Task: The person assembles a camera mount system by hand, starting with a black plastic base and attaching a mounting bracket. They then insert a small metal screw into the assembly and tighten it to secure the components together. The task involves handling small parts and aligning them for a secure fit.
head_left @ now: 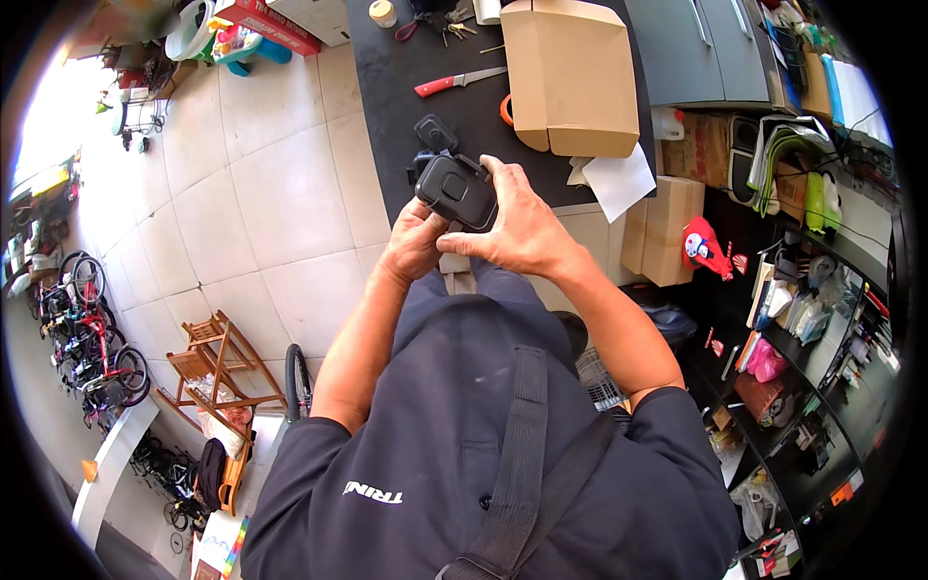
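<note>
Over the near edge of the dark table, I hold a black boxy device (pixel 456 191) with rounded corners and a raised rounded square on its face. My left hand (pixel 416 242) is closed on its lower left side, with the fingers partly hidden beneath it. Around the right side is my right hand (pixel 530 224), fingers at the upper corner and thumb by the lower edge. Just beyond the device is a smaller black piece (pixel 436 132) with a rounded face; whether the two are joined, I cannot tell.
On the dark table (pixel 396 72) lie a red-handled knife (pixel 447 84), an opened cardboard box (pixel 570 77), orange-ringed item (pixel 507 110), white paper (pixel 621 184) and keys (pixel 458 32). Cartons (pixel 674 227) and crowded shelves (pixel 812 358) stand right; a wooden folding chair (pixel 222 358) and bicycles (pixel 92 329) left.
</note>
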Demonstrator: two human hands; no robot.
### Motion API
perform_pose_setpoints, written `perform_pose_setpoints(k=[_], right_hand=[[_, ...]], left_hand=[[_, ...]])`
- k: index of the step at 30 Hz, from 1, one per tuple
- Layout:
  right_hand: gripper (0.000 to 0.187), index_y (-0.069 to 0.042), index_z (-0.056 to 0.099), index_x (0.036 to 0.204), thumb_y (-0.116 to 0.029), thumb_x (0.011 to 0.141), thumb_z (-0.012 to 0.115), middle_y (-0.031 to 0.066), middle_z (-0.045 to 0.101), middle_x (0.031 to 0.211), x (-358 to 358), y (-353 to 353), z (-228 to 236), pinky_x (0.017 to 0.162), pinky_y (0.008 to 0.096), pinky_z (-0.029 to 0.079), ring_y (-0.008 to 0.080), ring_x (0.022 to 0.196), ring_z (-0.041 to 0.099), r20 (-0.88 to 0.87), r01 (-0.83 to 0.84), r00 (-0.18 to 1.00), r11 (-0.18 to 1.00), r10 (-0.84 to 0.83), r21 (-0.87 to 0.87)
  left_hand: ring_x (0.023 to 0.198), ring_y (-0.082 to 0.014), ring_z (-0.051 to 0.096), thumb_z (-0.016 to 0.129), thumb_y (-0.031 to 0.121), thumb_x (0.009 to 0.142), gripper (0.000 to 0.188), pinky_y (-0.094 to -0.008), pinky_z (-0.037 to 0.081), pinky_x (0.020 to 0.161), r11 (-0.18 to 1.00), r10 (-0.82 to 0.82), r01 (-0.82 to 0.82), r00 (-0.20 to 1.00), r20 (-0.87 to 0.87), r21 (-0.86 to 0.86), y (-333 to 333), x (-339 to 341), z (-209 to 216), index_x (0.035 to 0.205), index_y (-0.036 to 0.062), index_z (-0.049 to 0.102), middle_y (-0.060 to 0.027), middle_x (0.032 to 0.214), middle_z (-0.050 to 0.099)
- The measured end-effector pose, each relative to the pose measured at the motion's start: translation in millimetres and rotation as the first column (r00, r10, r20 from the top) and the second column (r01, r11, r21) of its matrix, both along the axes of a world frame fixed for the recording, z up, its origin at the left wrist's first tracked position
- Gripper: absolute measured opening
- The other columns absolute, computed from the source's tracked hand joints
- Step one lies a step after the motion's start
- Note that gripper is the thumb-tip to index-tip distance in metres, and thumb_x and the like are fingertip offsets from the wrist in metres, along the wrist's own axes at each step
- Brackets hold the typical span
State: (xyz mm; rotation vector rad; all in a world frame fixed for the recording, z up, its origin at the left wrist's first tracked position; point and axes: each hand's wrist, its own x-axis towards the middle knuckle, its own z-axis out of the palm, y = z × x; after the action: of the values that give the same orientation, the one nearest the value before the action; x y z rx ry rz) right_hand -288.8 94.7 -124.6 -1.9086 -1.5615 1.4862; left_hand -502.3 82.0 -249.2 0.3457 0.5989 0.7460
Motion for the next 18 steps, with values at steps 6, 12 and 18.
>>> perform_pose_setpoints(k=[6, 12, 18], right_hand=[[0.111, 0.010, 0.053, 0.144, -0.057, 0.067, 0.096, 0.0248, 0.061, 0.134, -8, -6, -6, 0.107, 0.0456, 0.053, 0.0397, 0.126, 0.064, 0.164, -0.050, 0.986, 0.955, 0.002, 0.291], [0.087, 0.010, 0.066, 0.127, -0.052, 0.072, 0.094, 0.0230, 0.070, 0.113, -8, -7, -14, 0.092, 0.0456, 0.058, 0.0396, 0.103, 0.072, 0.197, -0.116, 0.980, 0.907, 0.038, 0.404], [0.101, 0.011, 0.054, 0.144, -0.053, 0.077, 0.092, 0.0256, 0.064, 0.128, -13, -7, -1, 0.106, 0.0477, 0.054, 0.0415, 0.122, 0.066, 0.129, -0.069, 0.991, 0.950, 0.031, 0.305]], left_hand=[[0.123, -0.0225, 0.069, 0.070, 0.017, 0.106, 0.039, -0.0398, 0.057, 0.107, 0.998, 0.042, -0.040, 0.998, 0.038, -0.040, -1, 0, 1, 0.142, 0.0040, 0.062, -0.0086, 0.137, 0.070], [0.119, -0.0229, 0.072, 0.072, 0.014, 0.103, 0.041, -0.0401, 0.060, 0.104, 0.998, 0.048, -0.046, 0.997, 0.053, -0.044, 0, 1, 1, 0.141, 0.0031, 0.062, -0.0098, 0.133, 0.070], [0.120, -0.0245, 0.071, 0.074, 0.013, 0.101, 0.043, -0.0398, 0.060, 0.105, 0.993, 0.054, -0.048, 0.997, 0.047, -0.110, 8, 2, 18, 0.141, 0.0014, 0.061, -0.0106, 0.134, 0.070]])
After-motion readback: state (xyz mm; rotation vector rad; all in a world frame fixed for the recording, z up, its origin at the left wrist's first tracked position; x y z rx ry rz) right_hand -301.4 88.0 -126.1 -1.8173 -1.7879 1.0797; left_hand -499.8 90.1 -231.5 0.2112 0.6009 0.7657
